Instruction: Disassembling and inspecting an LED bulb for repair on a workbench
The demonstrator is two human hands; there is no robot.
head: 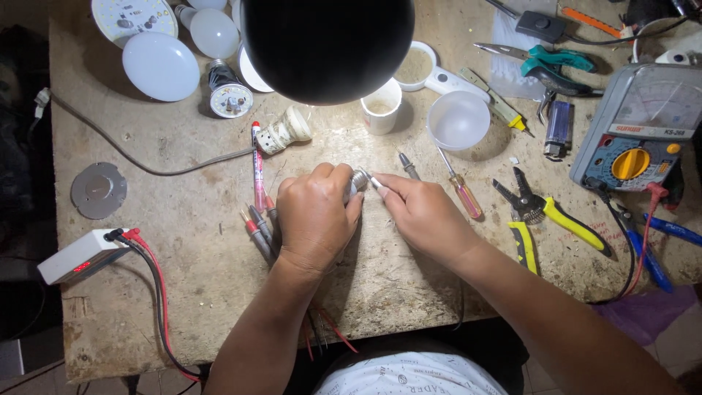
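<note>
My left hand [314, 213] is closed around a small metal screw base of a bulb [358, 180], of which only the silver end shows past my fingers. My right hand [423, 212] pinches a thin metal piece at that base's tip, fingertips touching it. Both hands rest on the worn wooden workbench [197, 241] near its middle. Red and black test probes [257, 227] lie just left of my left hand, partly under it. A red pen [257, 167] lies beside them.
A black lamp shade [327, 45] hangs over the back. White bulb domes [161, 66] and a bulb housing [229, 93] lie back left. Cups [382, 106], screwdriver [462, 190], yellow wire strippers [545, 216], multimeter [636, 139] sit right; a white power supply [77, 256] left.
</note>
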